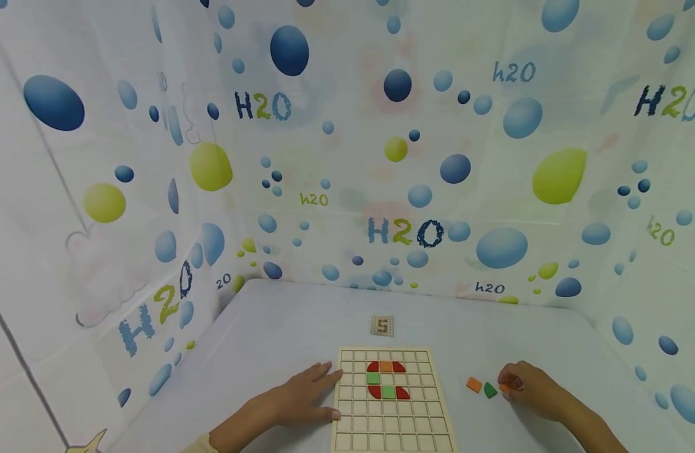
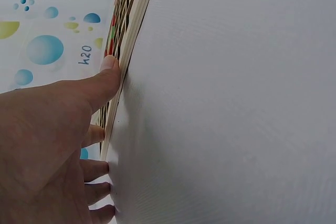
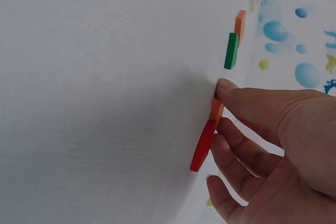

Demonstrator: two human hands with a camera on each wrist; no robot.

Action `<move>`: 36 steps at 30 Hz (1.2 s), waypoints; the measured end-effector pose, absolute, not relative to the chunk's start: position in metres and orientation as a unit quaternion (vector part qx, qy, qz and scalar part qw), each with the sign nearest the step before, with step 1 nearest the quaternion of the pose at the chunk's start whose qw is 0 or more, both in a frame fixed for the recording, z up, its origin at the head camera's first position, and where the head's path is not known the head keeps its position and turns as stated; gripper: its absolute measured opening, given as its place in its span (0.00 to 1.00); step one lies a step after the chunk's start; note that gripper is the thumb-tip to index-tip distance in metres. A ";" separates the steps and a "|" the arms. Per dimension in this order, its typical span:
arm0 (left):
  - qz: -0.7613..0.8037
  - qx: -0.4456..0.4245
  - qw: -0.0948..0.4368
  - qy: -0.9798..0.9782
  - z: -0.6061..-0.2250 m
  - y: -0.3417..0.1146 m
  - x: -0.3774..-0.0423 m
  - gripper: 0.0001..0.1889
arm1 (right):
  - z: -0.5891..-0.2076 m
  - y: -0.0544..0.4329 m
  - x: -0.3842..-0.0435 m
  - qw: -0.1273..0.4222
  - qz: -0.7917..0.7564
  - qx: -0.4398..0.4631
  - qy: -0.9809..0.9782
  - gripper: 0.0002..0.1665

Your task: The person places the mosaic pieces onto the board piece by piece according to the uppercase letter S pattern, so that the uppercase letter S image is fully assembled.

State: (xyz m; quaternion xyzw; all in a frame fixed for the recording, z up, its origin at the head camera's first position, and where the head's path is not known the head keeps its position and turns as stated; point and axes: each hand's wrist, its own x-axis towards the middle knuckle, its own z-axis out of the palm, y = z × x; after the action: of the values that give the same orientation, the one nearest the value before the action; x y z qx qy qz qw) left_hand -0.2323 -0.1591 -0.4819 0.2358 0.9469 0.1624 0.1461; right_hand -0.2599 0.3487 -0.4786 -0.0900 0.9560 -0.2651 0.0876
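A wooden grid board (image 1: 392, 425) lies on the table, with red, orange and light green tiles (image 1: 389, 392) set in its upper cells in a C-like shape. My left hand (image 1: 304, 399) rests at the board's left edge, fingers extended; its thumb (image 2: 109, 69) touches the rim. To the right of the board, my right hand (image 1: 531, 390) pinches an orange tile (image 3: 216, 111) between thumb and fingers, low at the table. Against that tile leans or lies a red tile (image 3: 202, 148), close to the fingertips. Part of both is hidden by the hand in the head view.
Between board and right hand lie another orange tile (image 1: 474, 385) and a dark green rounded tile (image 1: 490, 390). A small pattern card (image 1: 382, 326) sits beyond the board. A white curtain (image 1: 347, 157) with blue and yellow-green dots encloses the white table (image 1: 290, 314) at back and sides.
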 end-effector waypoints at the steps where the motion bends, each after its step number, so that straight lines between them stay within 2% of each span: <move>1: 0.163 0.236 0.146 0.947 -0.482 -0.159 -0.232 0.45 | -0.479 0.348 -0.261 0.087 -0.263 -0.087 0.957 0.09; 5: 0.163 0.237 0.144 0.947 -0.481 -0.159 -0.232 0.45 | -0.481 0.346 -0.263 0.088 -0.259 -0.077 0.959 0.09; 12: 0.159 0.238 0.143 0.947 -0.481 -0.158 -0.232 0.45 | -0.480 0.345 -0.263 0.081 -0.257 -0.066 0.961 0.15; 19: 0.156 0.240 0.139 0.948 -0.482 -0.159 -0.232 0.45 | -0.479 0.343 -0.263 0.088 -0.251 -0.065 0.962 0.12; 25: 0.155 0.238 0.139 0.949 -0.482 -0.159 -0.231 0.45 | -0.480 0.342 -0.262 0.084 -0.262 -0.049 0.960 0.19; 31: 0.159 0.240 0.142 0.947 -0.480 -0.159 -0.231 0.45 | -0.482 0.342 -0.259 0.078 -0.276 -0.057 0.956 0.13; 36: 0.163 0.238 0.143 0.947 -0.480 -0.159 -0.231 0.45 | -0.479 0.340 -0.258 0.076 -0.268 -0.054 0.959 0.14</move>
State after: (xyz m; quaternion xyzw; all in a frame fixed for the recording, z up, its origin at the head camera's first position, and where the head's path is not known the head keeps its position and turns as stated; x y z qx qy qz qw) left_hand -0.2309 -0.1588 -0.4798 0.2379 0.9468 0.1628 0.1431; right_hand -0.2584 0.3402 -0.4785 -0.0541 0.9588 -0.2681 0.0765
